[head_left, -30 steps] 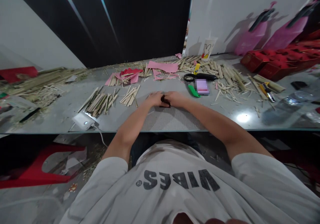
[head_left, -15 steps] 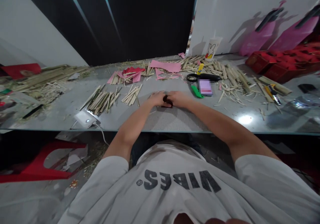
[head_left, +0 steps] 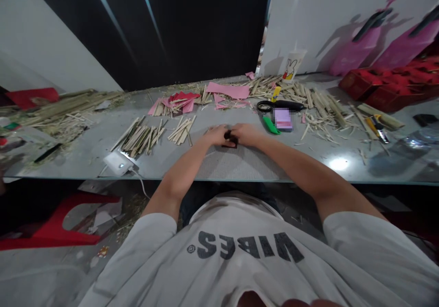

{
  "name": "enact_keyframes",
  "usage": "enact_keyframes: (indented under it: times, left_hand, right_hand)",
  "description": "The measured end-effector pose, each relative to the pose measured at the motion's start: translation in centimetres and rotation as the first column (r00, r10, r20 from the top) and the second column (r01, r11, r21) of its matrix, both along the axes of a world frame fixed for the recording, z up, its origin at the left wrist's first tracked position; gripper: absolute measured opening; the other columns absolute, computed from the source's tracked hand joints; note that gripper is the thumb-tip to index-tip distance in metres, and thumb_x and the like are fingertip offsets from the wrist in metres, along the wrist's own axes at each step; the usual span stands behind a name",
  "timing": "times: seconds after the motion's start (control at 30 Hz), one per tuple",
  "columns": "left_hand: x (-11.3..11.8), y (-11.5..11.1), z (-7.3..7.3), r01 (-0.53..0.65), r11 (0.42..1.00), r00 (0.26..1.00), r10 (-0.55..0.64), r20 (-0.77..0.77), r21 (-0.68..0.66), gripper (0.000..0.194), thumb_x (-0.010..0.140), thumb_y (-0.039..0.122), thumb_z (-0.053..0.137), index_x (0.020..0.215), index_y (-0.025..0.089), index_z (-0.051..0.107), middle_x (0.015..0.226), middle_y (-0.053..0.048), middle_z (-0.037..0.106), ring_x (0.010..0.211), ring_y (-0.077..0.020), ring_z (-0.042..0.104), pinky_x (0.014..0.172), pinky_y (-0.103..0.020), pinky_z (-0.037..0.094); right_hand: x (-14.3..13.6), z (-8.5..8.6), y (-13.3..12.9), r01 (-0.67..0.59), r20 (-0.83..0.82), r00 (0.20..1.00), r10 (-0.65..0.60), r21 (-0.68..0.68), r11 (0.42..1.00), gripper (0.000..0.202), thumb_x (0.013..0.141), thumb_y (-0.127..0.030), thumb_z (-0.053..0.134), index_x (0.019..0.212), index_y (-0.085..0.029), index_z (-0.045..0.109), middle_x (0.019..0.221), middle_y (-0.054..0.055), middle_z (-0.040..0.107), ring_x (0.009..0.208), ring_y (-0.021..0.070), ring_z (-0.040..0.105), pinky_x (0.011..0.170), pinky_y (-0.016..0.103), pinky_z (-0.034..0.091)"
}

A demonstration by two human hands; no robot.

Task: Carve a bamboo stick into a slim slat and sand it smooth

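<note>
Both hands meet over a grey mat (head_left: pixel 240 164) near the table's front edge. A small dark brown object (head_left: pixel 230 139) sits between them. My left hand (head_left: pixel 216 135) has its fingers closed at the object's left side. From the right, my right hand (head_left: pixel 243 134) closes on the same object. The fingers partly hide its shape. To the left lie a small bundle of thin strips (head_left: pixel 181 130) and a larger pile of strips (head_left: pixel 140 135). A green object (head_left: pixel 271 125) and a pink-purple item (head_left: pixel 283 119) lie right of the hands.
Pink paper (head_left: pixel 228 90), strips and shavings line the table's back. Black-handled scissors (head_left: pixel 288 105), a cutter (head_left: pixel 377 129) and red boxes (head_left: pixel 384 87) are on the right. A white cup (head_left: pixel 293 65) stands behind. A white power adapter (head_left: pixel 118 162) lies front left.
The whole view has shifted very slightly. My hands stay together on the dark object, which appears slightly turned between the fingers.
</note>
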State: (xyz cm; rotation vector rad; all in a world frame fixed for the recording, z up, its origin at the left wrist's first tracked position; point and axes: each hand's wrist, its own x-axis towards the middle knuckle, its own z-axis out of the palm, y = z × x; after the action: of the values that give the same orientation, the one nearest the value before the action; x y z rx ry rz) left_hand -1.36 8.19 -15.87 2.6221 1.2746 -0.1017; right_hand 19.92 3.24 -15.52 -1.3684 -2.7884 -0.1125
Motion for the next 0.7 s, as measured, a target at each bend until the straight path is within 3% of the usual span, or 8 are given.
enact_keyframes:
  times: [0.13, 0.37, 0.57, 0.7]
  left_hand:
    - [0.0, 0.6, -0.3, -0.013, 1.000, 1.000, 0.013, -0.020, -0.022, 0.101, 0.080, 0.094, 0.076, 0.168, 0.047, 0.061, 0.193, -0.008, 0.036, 0.175, -0.0484, 0.040, 0.139, -0.069, 0.038]
    - [-0.1, 1.2, -1.1, 0.004, 1.000, 0.999, -0.003, -0.033, 0.016, 0.101, 0.079, 0.087, 0.084, 0.165, 0.036, 0.066, 0.192, -0.010, 0.039, 0.177, -0.0399, 0.040, 0.144, -0.055, 0.035]
    - [0.0, 0.9, -0.5, -0.010, 1.000, 0.999, 0.010, -0.050, 0.001, 0.104, 0.083, 0.094, 0.074, 0.172, 0.043, 0.058, 0.195, -0.012, 0.032, 0.178, -0.0454, 0.037, 0.140, -0.066, 0.037]
    - [0.1, 0.9, -0.7, -0.017, 1.000, 0.999, 0.017, -0.044, 0.001, 0.102, 0.081, 0.090, 0.081, 0.168, 0.041, 0.062, 0.194, -0.009, 0.035, 0.176, -0.0441, 0.040, 0.143, -0.060, 0.036]
  right_hand:
    - [2.3, 0.3, 1.2, 0.114, -0.023, 0.993, -0.114, 0.033, 0.993, 0.034, 0.104, -0.011, 0.058, 0.117, -0.015, 0.089, 0.121, 0.018, 0.083, 0.117, 0.0312, 0.073, 0.093, 0.037, 0.048]
    - [-0.6, -0.9, -0.4, -0.041, -0.066, 0.997, 0.039, -0.033, 0.999, 0.025, 0.102, -0.021, 0.069, 0.115, -0.019, 0.090, 0.125, 0.015, 0.083, 0.118, 0.0291, 0.073, 0.099, 0.035, 0.049]
    - [2.5, 0.1, 1.6, 0.120, -0.077, 0.990, -0.117, 0.027, 0.992, 0.034, 0.102, -0.010, 0.060, 0.117, -0.013, 0.090, 0.121, 0.021, 0.082, 0.116, 0.0331, 0.073, 0.091, 0.038, 0.048]
    - [0.8, -0.4, 0.4, 0.047, -0.055, 0.997, -0.046, 0.023, 0.999, 0.029, 0.104, -0.014, 0.063, 0.115, -0.012, 0.090, 0.121, 0.020, 0.082, 0.114, 0.0318, 0.074, 0.094, 0.038, 0.048]
